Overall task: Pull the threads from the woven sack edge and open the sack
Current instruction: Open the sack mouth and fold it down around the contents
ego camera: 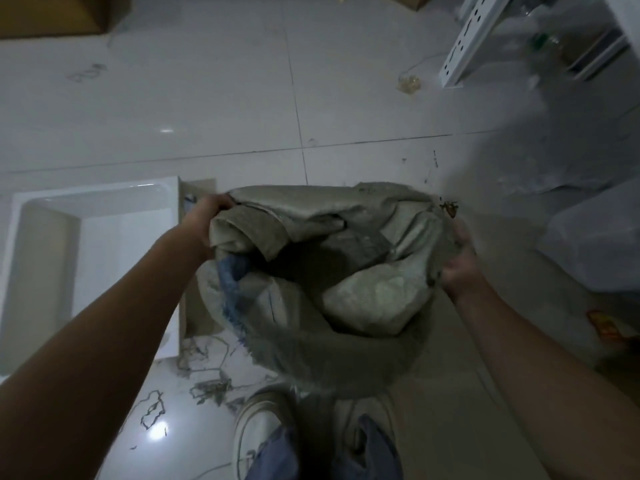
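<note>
A grey woven sack (311,355) stands on the floor in front of me, its mouth spread wide with folded grey fabric and a blue patch inside. My left hand (204,220) grips the sack's rim on the left side. On the right side my right hand (459,261) clutches the rim, fingers closed on the fabric. The near edge of the sack is frayed. Loose pulled threads (204,355) lie on the floor to the left of the sack.
A white tray-like basin (93,202) sits on the tiled floor at the left. My shoes (259,431) stand just below the sack. A white perforated rack (474,39) and plastic bags are at the upper right, a clear plastic bin (595,251) at the right, a cardboard box (59,15) at the top left.
</note>
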